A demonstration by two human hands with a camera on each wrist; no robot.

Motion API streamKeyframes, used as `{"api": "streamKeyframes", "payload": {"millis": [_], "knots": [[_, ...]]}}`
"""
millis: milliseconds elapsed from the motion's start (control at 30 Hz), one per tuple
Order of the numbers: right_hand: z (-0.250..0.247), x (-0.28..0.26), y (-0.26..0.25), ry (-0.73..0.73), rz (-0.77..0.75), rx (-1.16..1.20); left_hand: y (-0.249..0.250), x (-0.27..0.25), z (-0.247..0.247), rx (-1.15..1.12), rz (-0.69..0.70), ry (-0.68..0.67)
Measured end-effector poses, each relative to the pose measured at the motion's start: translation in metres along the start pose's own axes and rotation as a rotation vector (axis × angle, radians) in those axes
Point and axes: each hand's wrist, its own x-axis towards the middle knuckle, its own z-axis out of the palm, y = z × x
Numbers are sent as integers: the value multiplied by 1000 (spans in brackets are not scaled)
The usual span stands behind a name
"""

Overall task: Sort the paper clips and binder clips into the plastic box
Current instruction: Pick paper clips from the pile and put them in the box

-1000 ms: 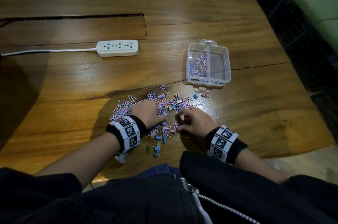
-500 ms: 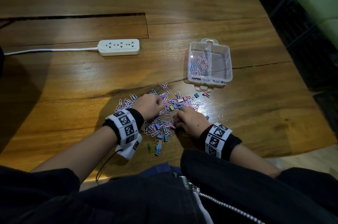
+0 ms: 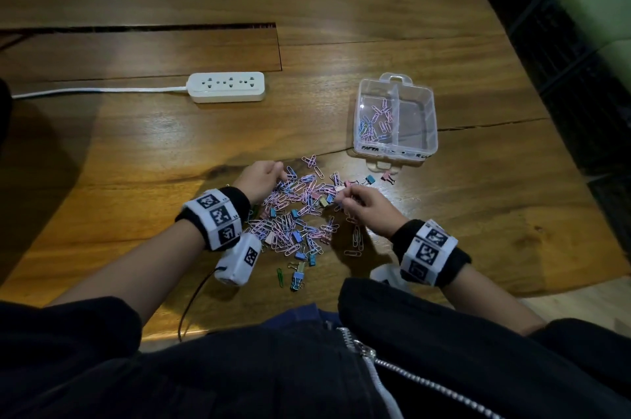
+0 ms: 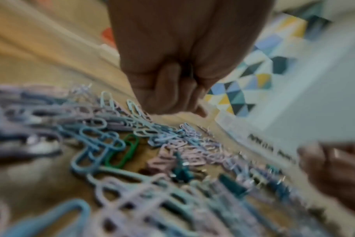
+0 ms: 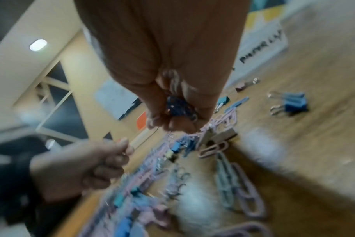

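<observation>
The paper clips (image 3: 300, 213) and binder clips (image 3: 299, 276) lie heaped near the tabletop's near edge – light, stiff, slippery wire that tangles, best pinched singly. The right hand (image 3: 367, 210) grips a bunch of clips; the left hand (image 3: 261, 177) is fisted, contents unclear. The plastic box (image 3: 396, 157), toward the right edge, bears handwriting starting "PAPER" – the rest is illegible.

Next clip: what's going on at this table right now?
A person is sorting a mixed pile of clips on a wooden table. The right hand holds a small bunch of clips in a curled grip at the pile's right edge. The left hand is fisted at the pile's far left edge; what it holds is unclear. The clear plastic box beyond has paper clips in its left compartment; the right looks empty.
</observation>
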Motion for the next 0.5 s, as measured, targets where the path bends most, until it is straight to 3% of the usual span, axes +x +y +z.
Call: {"api": "streamKeyframes", "payload": {"millis": [67, 133, 233, 333, 500], "knots": [[-3, 5, -3, -38, 78, 294, 4, 0, 4, 298, 71, 114], [-6, 8, -9, -84, 131, 495, 4, 0, 5, 472, 92, 117], [-8, 15, -16, -70, 160, 531, -1, 1, 6, 594, 103, 58], [-1, 27, -25, 14, 163, 337, -5, 0, 10, 575, 141, 51], [24, 49, -35, 136, -39, -379, -2, -5, 11, 672, 189, 92]]}}
